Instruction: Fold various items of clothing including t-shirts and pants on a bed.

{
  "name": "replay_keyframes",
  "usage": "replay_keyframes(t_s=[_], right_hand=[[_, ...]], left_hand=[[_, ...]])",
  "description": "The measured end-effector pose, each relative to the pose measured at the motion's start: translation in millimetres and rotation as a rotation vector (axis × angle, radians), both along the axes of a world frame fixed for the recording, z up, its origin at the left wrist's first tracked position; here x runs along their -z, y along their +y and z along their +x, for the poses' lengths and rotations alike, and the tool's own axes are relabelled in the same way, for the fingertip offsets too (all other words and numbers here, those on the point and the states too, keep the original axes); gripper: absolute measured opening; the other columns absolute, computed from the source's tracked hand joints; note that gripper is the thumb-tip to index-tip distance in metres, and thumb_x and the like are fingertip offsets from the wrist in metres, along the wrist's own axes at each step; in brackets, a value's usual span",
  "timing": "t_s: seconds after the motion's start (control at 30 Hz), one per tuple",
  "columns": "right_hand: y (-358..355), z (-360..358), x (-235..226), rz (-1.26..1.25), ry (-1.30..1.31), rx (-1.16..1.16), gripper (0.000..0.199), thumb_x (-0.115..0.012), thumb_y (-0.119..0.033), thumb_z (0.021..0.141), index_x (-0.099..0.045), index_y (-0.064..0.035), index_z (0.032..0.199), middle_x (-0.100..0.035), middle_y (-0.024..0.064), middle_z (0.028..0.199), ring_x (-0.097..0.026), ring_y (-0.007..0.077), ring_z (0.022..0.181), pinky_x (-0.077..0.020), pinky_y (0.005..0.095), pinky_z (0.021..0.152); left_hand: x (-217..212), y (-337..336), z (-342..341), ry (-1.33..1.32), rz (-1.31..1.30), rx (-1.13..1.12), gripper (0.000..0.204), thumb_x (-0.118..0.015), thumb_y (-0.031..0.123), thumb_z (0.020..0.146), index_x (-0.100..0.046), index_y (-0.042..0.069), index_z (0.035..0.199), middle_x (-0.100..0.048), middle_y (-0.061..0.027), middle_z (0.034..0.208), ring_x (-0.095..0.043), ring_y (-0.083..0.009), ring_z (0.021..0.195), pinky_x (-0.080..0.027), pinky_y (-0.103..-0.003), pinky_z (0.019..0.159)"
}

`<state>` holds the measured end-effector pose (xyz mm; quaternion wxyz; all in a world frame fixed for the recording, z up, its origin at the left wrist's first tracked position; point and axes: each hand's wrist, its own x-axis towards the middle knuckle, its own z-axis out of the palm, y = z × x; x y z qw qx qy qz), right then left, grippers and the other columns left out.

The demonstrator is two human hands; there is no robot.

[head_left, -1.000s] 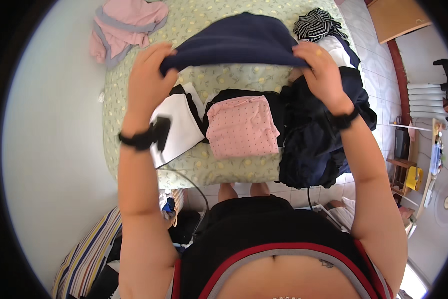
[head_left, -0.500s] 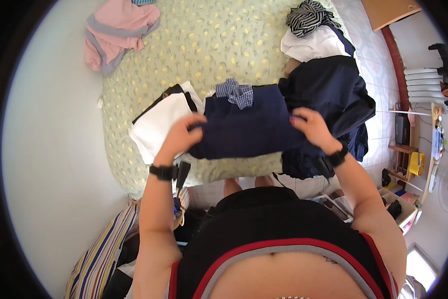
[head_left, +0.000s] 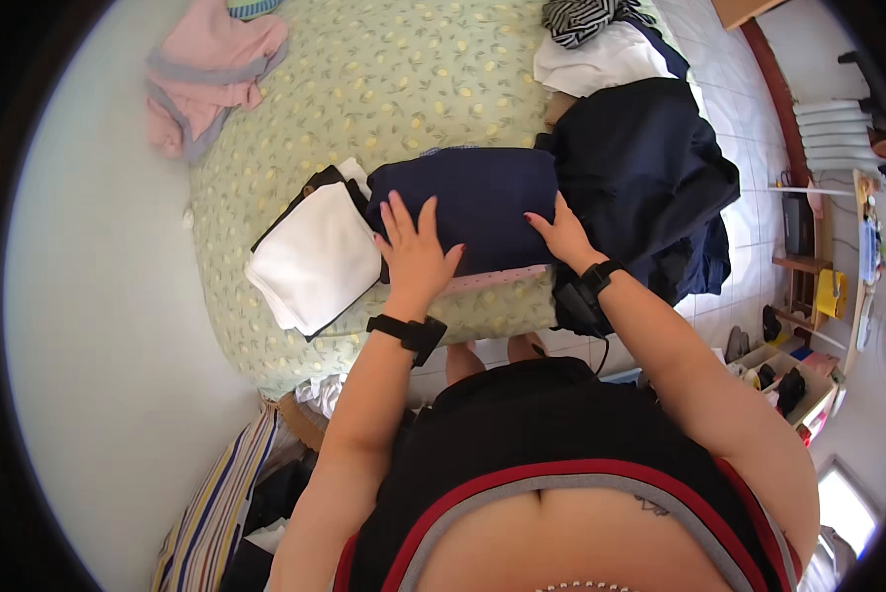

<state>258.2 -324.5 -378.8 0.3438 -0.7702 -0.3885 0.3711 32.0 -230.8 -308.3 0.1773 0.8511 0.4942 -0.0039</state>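
Note:
A folded navy garment lies flat on the bed in front of me. My left hand rests on its near left part, fingers spread. At its near right corner is my right hand, thumb and fingers apart against the cloth. A strip of pink dotted cloth shows under the near edge, and a sliver of blue checked cloth at the far edge. Folded white clothing with black layers lies to the left, and a heap of dark clothes to the right.
The bed with a green lemon-print sheet meets a wall at left. A pink and grey garment lies far left; white cloth and a striped bundle lie far right. Shelves stand at right beyond the tiled floor.
The near part of the navy garment has been folded away from me, covering most of the checked cloth. Both hands moved inward and went from gripping its edges to lying on top.

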Motion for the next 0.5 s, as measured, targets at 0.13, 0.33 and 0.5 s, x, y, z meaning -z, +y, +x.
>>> replay_keyframes(t_s=[0.13, 0.33, 0.5], right_hand=[[1.6, -0.6, 27.9, -0.02, -0.215, -0.077, 0.08, -0.071, -0.033, 0.077, -0.03, -0.0006, 0.137, -0.052, 0.0305, 0.117, -0.051, 0.042, 0.111, -0.0426, 0.0403, 0.093], [-8.8, 11.7, -20.7, -0.058, -0.238, -0.052, 0.068, -0.069, -0.023, 0.077, -0.037, -0.0028, 0.133, -0.05, 0.0263, 0.12, -0.053, 0.0373, 0.109, -0.045, 0.0388, 0.09], [-27.6, 74.7, -29.5, 0.256, -0.307, 0.456, 0.057, -0.069, -0.012, 0.076, -0.043, -0.0022, 0.125, -0.047, 0.0194, 0.114, -0.052, 0.0297, 0.096, -0.0465, 0.0363, 0.082]], left_hand=[[-22.5, 2.1, 50.4, -0.089, -0.119, 0.109, 0.098, -0.082, 0.032, 0.063, -0.026, 0.028, 0.143, -0.004, -0.0257, 0.149, -0.01, -0.0543, 0.132, -0.038, -0.067, 0.089], [27.0, -5.6, 58.7, 0.194, -0.225, 0.143, 0.095, -0.082, 0.036, 0.062, -0.029, 0.04, 0.14, -0.001, -0.0136, 0.152, -0.005, -0.0557, 0.132, -0.039, -0.072, 0.084], [30.1, -7.1, 70.3, 0.244, -0.204, 0.126, 0.094, -0.081, 0.037, 0.064, -0.027, 0.041, 0.141, 0.001, -0.0129, 0.152, -0.002, -0.0559, 0.132, -0.038, -0.072, 0.086]])
